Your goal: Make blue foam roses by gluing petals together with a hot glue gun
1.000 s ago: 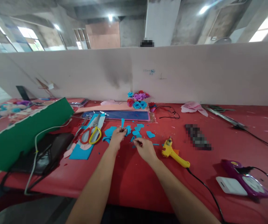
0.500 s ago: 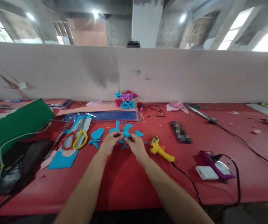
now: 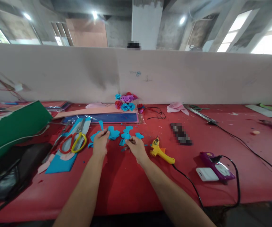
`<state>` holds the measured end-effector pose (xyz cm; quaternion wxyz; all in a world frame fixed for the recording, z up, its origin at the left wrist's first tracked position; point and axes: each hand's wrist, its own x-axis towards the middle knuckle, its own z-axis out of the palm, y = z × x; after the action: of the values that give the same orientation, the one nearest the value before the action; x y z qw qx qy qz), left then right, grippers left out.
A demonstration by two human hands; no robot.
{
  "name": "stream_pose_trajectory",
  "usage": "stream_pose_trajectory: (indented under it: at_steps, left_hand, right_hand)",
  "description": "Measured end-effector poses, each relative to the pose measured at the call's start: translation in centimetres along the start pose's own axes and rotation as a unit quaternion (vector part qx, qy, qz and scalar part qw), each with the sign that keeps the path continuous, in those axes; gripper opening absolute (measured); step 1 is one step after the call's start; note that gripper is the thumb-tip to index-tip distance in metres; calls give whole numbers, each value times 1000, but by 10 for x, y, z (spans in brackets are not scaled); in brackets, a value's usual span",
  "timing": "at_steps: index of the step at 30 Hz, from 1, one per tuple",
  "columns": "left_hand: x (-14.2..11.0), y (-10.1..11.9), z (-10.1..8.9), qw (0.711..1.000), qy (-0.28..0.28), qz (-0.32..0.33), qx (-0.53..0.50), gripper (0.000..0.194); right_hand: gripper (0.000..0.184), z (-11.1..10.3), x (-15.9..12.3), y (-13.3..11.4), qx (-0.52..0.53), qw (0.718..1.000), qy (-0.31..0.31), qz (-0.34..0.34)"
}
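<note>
My left hand is closed, with a narrow blue crepe-paper strip sticking up from its fingers. It is over the left side of several blue cut pieces lying on the table. My right hand is closed in a pinch at a small blue paper flower piece, partly merged in view with the blue scraps around it. A gap separates the two hands. Just right of my right hand lies a yellow glue gun with a black cord.
Red-and-yellow-handled scissors lie on blue paper at left, near a green box. Finished paper roses stand by the white partition. A purple power strip with a white plug, and a pixelated dark object, are at right.
My hands were together at the blue flower piece. My left hand has since drawn away to the left with the strip; my right hand has stayed about where it was.
</note>
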<state>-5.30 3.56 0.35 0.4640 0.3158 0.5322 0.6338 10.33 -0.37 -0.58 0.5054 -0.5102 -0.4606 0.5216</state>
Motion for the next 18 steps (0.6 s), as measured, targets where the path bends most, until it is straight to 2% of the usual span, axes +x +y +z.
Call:
stream_pose_trajectory:
  at_steps: [3, 6, 10, 11, 15, 18]
  left_hand:
    - [4, 5, -3, 996, 19, 5, -81, 31]
    - [2, 9, -2, 995, -11, 2, -98, 30]
    - [-6, 11, 4, 991, -104, -32, -76, 34]
    - [-9, 10, 5, 989, -127, -42, -55, 35]
    - [-20, 2, 12, 972, -215, -87, 28, 43]
    - [-24, -2, 16, 966, -241, -85, 36, 43]
  right_hand:
    - [15, 0, 2, 1, 2, 1000, 4, 0]
    - [11, 3, 7, 1, 12, 1000, -4, -5]
    - [44, 9, 9, 1, 58, 997, -37, -43]
    - [47, 10, 9, 1, 62, 996, -42, -52]
    - [38, 7, 4, -1, 48, 996, -39, -64]
    - [23, 2, 3, -2, 35, 997, -18, -70]
